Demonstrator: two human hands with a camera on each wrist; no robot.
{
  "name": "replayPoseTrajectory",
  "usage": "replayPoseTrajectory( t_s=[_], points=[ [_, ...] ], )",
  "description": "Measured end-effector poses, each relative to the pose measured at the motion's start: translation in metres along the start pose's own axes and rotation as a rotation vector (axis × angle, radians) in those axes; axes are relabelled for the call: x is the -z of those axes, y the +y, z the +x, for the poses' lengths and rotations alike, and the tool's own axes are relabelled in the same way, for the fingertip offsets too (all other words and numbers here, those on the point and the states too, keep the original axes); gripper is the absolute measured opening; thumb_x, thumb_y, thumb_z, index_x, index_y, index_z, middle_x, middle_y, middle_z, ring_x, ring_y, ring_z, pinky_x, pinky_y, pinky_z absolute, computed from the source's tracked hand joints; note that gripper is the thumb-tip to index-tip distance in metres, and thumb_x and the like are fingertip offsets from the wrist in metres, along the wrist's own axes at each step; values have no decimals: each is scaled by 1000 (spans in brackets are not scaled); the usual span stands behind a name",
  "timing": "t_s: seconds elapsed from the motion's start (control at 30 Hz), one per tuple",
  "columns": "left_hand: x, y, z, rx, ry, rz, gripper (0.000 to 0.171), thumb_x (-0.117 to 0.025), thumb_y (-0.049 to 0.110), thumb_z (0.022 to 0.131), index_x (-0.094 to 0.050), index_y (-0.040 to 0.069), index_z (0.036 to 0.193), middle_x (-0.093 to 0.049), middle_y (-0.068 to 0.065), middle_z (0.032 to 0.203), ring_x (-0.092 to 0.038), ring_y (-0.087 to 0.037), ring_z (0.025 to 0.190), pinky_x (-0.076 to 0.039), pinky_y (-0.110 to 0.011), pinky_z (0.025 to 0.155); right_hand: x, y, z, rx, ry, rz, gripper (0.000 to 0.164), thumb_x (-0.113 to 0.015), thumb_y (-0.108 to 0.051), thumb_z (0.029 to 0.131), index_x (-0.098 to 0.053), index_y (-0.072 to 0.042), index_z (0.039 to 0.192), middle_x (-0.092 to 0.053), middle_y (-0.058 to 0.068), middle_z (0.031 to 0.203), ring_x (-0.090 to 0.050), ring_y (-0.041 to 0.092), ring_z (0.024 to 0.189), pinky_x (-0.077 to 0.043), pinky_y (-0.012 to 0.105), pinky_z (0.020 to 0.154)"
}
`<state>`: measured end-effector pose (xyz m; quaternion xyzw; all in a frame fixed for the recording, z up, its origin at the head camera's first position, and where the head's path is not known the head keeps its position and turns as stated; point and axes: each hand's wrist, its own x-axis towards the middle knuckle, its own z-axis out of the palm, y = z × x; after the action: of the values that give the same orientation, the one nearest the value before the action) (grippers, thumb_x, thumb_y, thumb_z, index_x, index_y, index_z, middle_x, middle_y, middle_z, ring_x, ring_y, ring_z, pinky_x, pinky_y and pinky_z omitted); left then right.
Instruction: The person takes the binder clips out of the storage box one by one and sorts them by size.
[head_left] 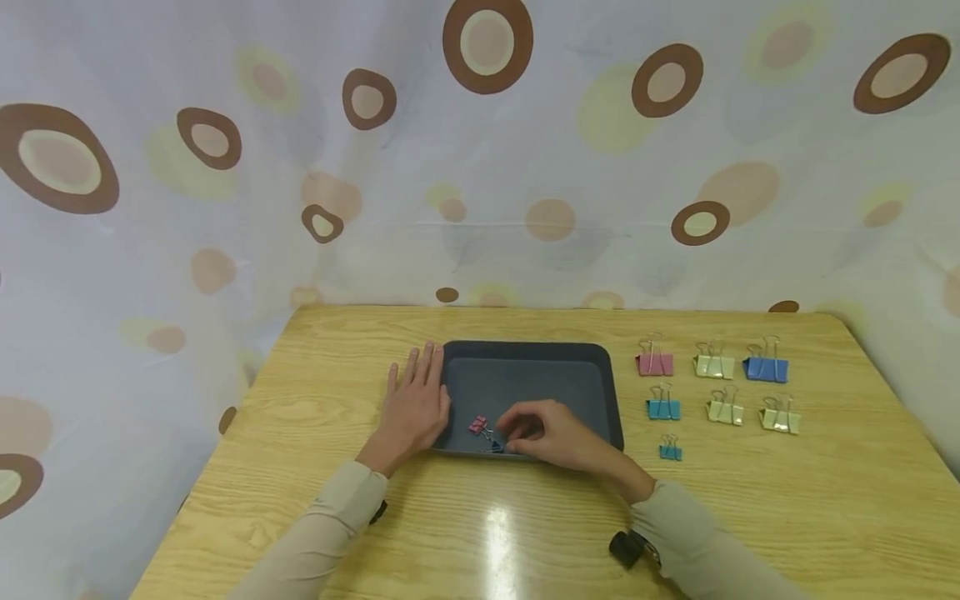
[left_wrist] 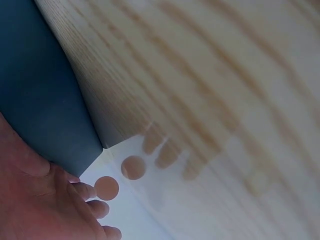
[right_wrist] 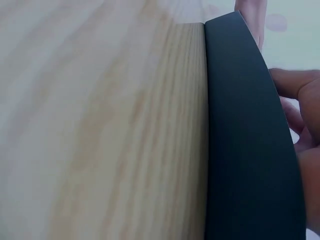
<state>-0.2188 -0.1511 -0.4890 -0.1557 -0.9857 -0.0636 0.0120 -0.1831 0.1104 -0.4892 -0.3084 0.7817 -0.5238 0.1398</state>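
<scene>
A dark grey rectangular tray [head_left: 525, 350] lies on the wooden table. Inside, close to its front left corner, are a small pink binder clip [head_left: 478, 426] and a small dark binder clip [head_left: 492, 447]. My left hand [head_left: 412, 408] rests flat along the tray's left rim, fingers straight and pointing away from me. Over the front of the tray, my right hand [head_left: 551, 433] has thumb and index finger bent with a gap between them, the tips right beside the dark clip. In the right wrist view, the tray wall [right_wrist: 245, 125] hides part of that hand.
Right of the tray, binder clips stand in rows: a pink one [head_left: 656, 364], a blue one [head_left: 767, 369], a teal one [head_left: 663, 408], a smaller teal one [head_left: 671, 452] and several pale yellow ones [head_left: 715, 367]. A patterned curtain [head_left: 525, 167] hangs behind the table.
</scene>
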Motion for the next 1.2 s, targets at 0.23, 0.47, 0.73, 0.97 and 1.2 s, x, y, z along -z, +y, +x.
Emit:
replayPoseTrajectory(
  t_s=[0.23, 0.47, 0.73, 0.97, 1.2],
  points=[
    [-1, -1, 1, -8, 1, -5, 64, -32, 27, 110, -10, 4, 165, -12, -16, 171, -13, -38, 156, -11, -62, 121, -1, 1, 8, 39, -95, -58, 24, -67, 6, 94, -73, 1, 117, -72, 14, 112, -70, 24, 94, -58, 29, 80],
    [2, 1, 1, -6, 1, 3, 64, -33, 27, 110, -10, 5, 165, -13, -15, 171, -13, -36, 156, -11, -61, 122, -2, 2, 8, 48, -129, -78, 25, -64, 3, 98, -74, -4, 119, -70, 10, 115, -69, 25, 97, -57, 29, 81],
    [2, 1, 1, 0, -11, 5, 64, -32, 27, 110, -9, 6, 166, -12, -14, 171, -13, -36, 156, -11, -61, 122, -3, 5, 7, 9, -105, -77, 22, -63, 0, 99, -73, -4, 118, -73, 7, 113, -69, 20, 93, -57, 29, 79],
    [1, 1, 1, -6, -5, 15, 63, -33, 27, 110, -10, 6, 165, -13, -15, 171, -14, -36, 156, -12, -61, 122, -4, 6, 6, -15, -49, -77, 25, -59, 5, 97, -75, -5, 113, -74, 6, 108, -70, 21, 93, -57, 29, 78],
    [-1, 1, 0, -8, 7, 8, 64, -34, 26, 110, -10, 5, 165, -15, -15, 170, -15, -37, 156, -13, -61, 121, -4, 7, 4, -30, -20, -44, 24, -59, 6, 94, -74, -3, 110, -73, 7, 107, -69, 19, 91, -56, 29, 78]
  ],
)
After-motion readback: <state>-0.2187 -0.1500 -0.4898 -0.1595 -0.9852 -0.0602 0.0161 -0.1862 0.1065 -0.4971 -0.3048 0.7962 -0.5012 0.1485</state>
